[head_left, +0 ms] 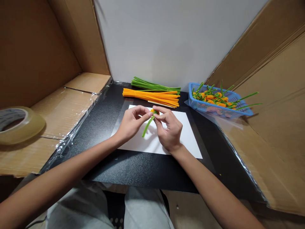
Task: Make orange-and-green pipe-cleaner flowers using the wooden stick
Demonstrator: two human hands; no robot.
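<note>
Between my fingertips, above a white sheet of paper, is a small pipe-cleaner piece with an orange coiled head and a green stem hanging down to the left. My left hand pinches it by the green part just under the head. From the other side, my right hand grips the head and the top of the stem with thumb and fingers. The fingertips hide part of the orange head. Behind the paper lie a bundle of orange pipe cleaners and a bundle of green pipe cleaners.
A blue plastic basket at the back right holds several orange-and-green pieces, some stems poking over its rim. A large roll of clear tape lies on cardboard at the left. Cardboard walls flank the black table.
</note>
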